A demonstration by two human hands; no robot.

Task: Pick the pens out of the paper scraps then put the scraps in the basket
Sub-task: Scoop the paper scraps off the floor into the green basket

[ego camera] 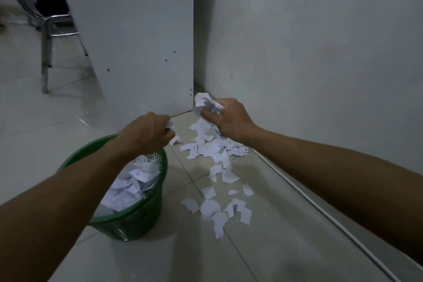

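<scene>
A green mesh basket point(142, 220) stands on the floor at lower left, partly filled with white paper scraps point(135, 178). More scraps point(215, 151) lie scattered on the tiles to its right, trailing toward me. My left hand point(146, 133) hovers over the basket's far rim, closed on a small bit of paper. My right hand point(226, 119) is raised above the pile's far end, clutching a bunch of scraps point(206, 103). No pen shows anywhere.
A white cabinet panel point(137, 41) stands straight ahead and a white wall point(320, 52) runs along the right, with a white cable point(320, 204) at its foot. A metal chair point(48, 36) stands at far left.
</scene>
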